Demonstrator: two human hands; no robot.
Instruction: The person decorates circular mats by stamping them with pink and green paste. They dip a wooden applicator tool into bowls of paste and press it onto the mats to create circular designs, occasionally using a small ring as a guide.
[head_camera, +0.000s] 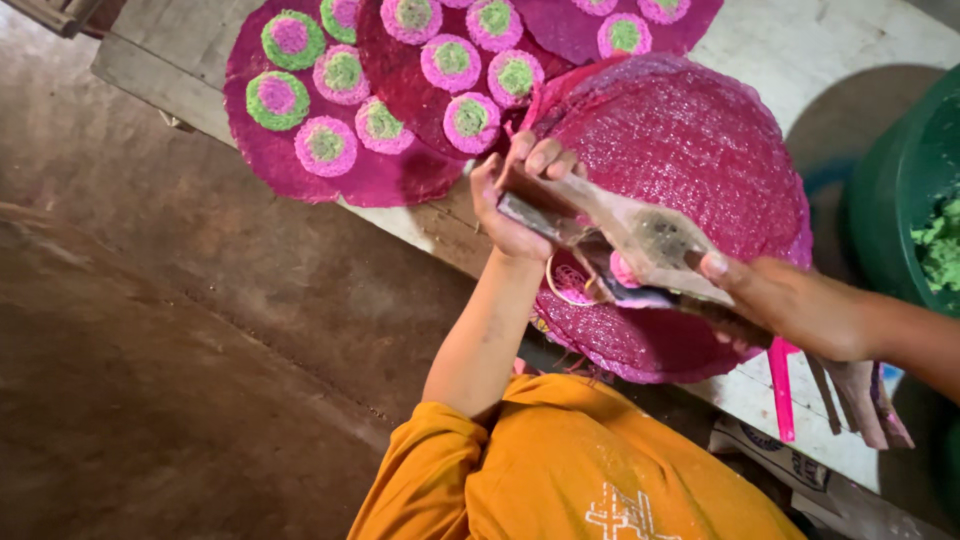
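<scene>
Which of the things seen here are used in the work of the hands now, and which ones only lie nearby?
In use:
- left hand, gripping one end of the flat tool
- right hand, gripping its other end
- magenta mat under the tool
- small pink ring on it

Lying about:
- mat with pink-green discs
- green tub
- pink stick
- wooden table

You are in a small craft workshop, the kind where woven fibre mats are made by hand. You can tell from the rough, paint-worn wooden workbench (800, 50) covered with round magenta mats (690, 150), several dotted with pink-and-green woven rosettes (343, 74). A green tub (890, 190) holding green fibre stands beside the bench, loose pink strips (780, 385) lie on it, and the bare brown floor (150, 330) is stained and scuffed.
</scene>
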